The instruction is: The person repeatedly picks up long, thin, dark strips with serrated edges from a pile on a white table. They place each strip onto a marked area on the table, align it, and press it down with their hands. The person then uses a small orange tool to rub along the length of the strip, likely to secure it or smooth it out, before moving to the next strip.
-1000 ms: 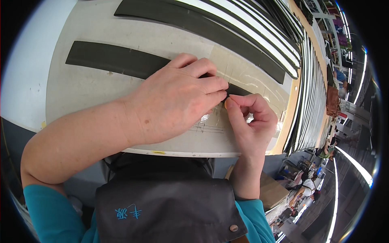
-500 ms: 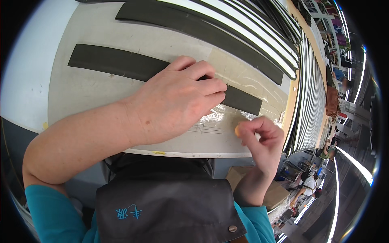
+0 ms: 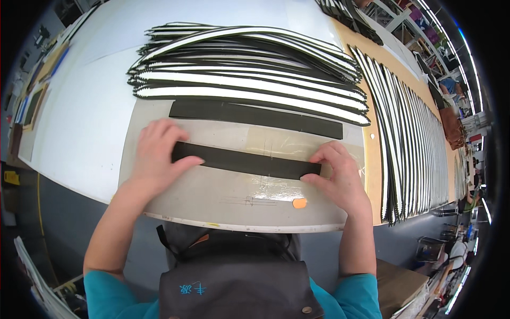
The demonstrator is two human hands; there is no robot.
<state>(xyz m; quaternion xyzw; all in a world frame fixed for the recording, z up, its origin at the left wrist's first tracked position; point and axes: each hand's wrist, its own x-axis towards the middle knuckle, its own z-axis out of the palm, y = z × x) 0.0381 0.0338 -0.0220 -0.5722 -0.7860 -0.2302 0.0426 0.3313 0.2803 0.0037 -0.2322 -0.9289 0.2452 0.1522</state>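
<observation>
A flat dark strip (image 3: 239, 160), like leather or leather-like material, lies crosswise on the grey work mat (image 3: 175, 199). My left hand (image 3: 154, 157) grips its left end, the thumb along the near edge and the fingers curled at the far side. At the right end, my right hand (image 3: 337, 173) has it between thumb and fingers. Nearer to me, a small orange rounded piece (image 3: 299, 203) lies on the mat, touched by neither hand. Another dark strip (image 3: 255, 118) rests just beyond, parallel to the first.
A pile of dark strips with white faces (image 3: 249, 82) spreads across the far side. Several more stand in a long row (image 3: 409, 138) on the tan board (image 3: 373, 159) at right. Thin lines mark the mat near the table's front edge (image 3: 244, 228).
My left hand has gone from the strip's middle to its left end. My right hand has put down the orange piece and taken the right end. The head view has shifted.
</observation>
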